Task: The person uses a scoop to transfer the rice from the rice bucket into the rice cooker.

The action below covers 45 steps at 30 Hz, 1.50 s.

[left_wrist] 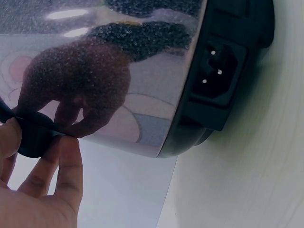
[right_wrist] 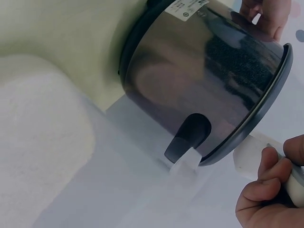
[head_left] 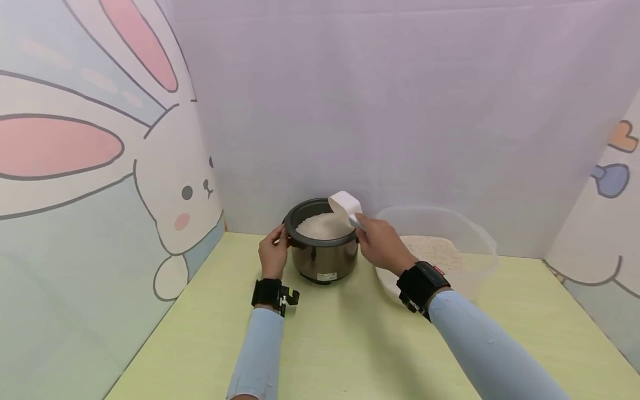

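Observation:
A rice cooker (head_left: 325, 258) with a shiny dark body stands upright near the back wall, its lid off and white rice (head_left: 322, 226) inside. At its left side, my left hand (head_left: 273, 255) grips the black side handle (left_wrist: 35, 137), thumb and fingers around it in the left wrist view. My right hand (head_left: 382, 244) holds a white scoop (head_left: 345, 204) by its handle. The scoop is tilted over the right part of the cooker's opening; its inside is hidden from the head view.
Right of the cooker stands a translucent plastic tub (head_left: 482, 239) holding rice (head_left: 435, 253), partly behind my right forearm. The cooker's power socket (left_wrist: 216, 71) has no cord in it. A yellow-green table (head_left: 320, 344) lies beneath, with printed rabbit walls at the sides.

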Tool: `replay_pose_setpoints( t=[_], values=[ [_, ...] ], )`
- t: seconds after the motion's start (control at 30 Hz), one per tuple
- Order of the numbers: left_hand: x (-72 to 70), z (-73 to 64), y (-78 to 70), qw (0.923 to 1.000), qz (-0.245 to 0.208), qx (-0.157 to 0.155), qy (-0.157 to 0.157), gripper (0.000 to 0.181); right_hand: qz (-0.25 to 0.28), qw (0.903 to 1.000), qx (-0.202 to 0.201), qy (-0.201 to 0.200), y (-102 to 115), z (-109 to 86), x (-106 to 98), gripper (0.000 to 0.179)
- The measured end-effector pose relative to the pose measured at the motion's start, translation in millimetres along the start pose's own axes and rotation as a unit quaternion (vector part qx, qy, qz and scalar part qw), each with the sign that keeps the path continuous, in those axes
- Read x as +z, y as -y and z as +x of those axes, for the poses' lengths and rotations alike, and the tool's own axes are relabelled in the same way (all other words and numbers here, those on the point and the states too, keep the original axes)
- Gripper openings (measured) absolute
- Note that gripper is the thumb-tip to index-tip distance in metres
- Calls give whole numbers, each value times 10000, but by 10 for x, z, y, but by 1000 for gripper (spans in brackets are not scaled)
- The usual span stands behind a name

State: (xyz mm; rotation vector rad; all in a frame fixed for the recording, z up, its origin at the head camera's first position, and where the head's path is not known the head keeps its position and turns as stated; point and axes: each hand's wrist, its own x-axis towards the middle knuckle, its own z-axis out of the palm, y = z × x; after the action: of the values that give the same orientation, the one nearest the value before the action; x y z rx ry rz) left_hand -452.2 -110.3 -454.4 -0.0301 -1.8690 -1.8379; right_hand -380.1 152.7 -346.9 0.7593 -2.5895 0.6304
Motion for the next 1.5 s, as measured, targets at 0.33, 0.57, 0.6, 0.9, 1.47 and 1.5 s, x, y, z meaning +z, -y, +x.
replay_pose_setpoints(
  t=[0.33,0.57,0.6,0.9,1.47,1.5],
  values=[
    [-36,2,33,9999,-151,-29,5,27,-892,9955,-255,207,-48,-68,49,47],
    [-40,3,19,9999,-165,-27,22,27,-1737,9810,-837,201,-115,-96,65,52],
    [-44,-1,7,9999,-167,-25,33,27,-1923,9763,-987,116,-143,-100,66,51],
    [-55,-41,-86,10000,-49,-42,9,27,-2258,9673,-1128,-251,-518,-145,-152,54],
    [-46,-3,20,9999,-65,-156,-16,27,-2511,9548,118,1585,-1127,-482,-719,25],
    [-40,-9,14,9999,-63,-147,-12,27,-2494,9538,179,1663,-1156,-513,-734,18]
  ],
)
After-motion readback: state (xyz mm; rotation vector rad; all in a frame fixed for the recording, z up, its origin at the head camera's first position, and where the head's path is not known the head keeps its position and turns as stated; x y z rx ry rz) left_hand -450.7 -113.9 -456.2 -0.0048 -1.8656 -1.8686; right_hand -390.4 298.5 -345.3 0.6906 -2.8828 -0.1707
